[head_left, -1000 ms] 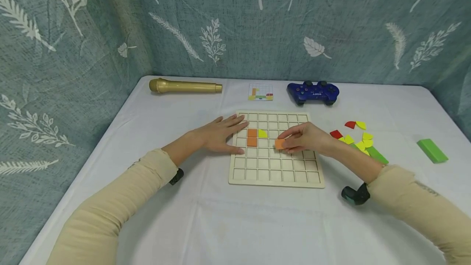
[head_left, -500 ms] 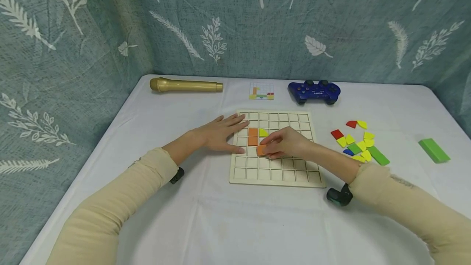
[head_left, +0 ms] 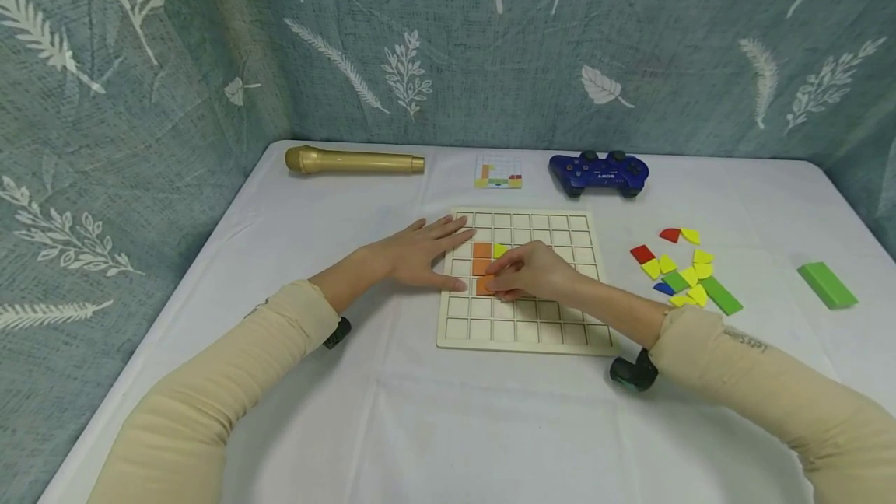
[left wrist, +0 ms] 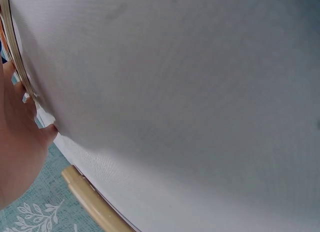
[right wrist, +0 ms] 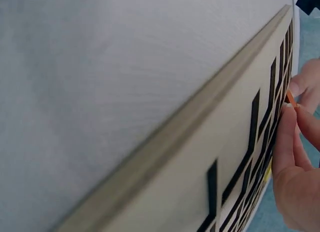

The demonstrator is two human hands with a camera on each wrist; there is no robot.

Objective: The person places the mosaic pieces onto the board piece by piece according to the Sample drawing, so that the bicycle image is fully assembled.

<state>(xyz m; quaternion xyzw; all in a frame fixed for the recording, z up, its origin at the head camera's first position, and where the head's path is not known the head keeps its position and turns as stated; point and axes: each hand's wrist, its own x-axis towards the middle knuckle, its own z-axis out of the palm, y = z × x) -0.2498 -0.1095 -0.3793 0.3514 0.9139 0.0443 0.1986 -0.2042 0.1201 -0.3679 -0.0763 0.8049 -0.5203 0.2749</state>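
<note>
My right hand (head_left: 535, 271) pinches an orange square tile (head_left: 484, 286) over the wooden grid board (head_left: 528, 348), just below two other orange tiles (head_left: 482, 258) set in one column. In the right wrist view the tile (right wrist: 292, 98) shows as a thin, tilted edge at the fingertips; how far it sits in its cell is hidden. A yellow rounded piece (head_left: 500, 250) lies beside the upper orange tile, partly behind the right fingers. With fingers spread, my left hand (head_left: 423, 255) rests on the board's left edge. The left wrist view shows that hand (left wrist: 22, 147) at the board's side.
Right of the board lie loose yellow pieces (head_left: 702, 257), red pieces (head_left: 642, 254), green pieces (head_left: 721, 295) and a blue piece (head_left: 663, 288). A green block (head_left: 827, 285) is farther right. Behind stand a gold microphone (head_left: 353, 161), a pattern card (head_left: 498, 173) and a blue game controller (head_left: 599, 173).
The right hand has carried the orange tile leftward across the board, to beneath the other two orange tiles. My left hand stays in place.
</note>
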